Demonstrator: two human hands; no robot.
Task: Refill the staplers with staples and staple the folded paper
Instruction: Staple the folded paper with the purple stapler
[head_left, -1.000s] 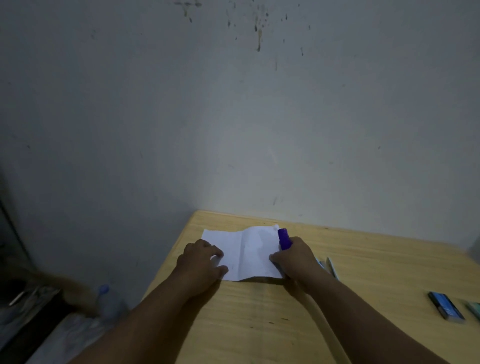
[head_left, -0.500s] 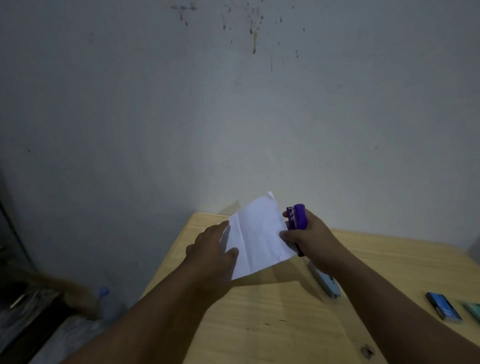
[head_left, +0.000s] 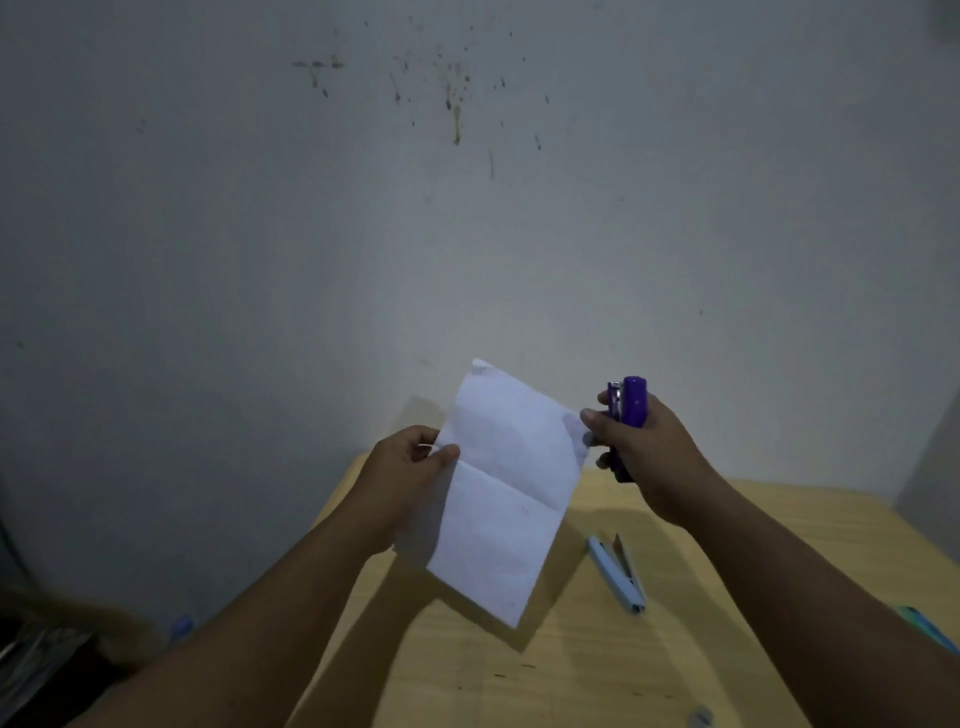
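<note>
Lifting the folded paper (head_left: 506, 488) off the table (head_left: 675, 649) now, my left grip (head_left: 410, 467) pinches its edge; my right grip (head_left: 641, 447) clasps the purple stapler (head_left: 634, 408) beside it, ready to staple.

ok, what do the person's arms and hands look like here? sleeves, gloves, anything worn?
Both forearms are bare up to the frame's lower edge: no sleeves in view. The left hand and right hand are ungloved. No watch, ring or wristband shows, though dim light could hide small details.
</note>
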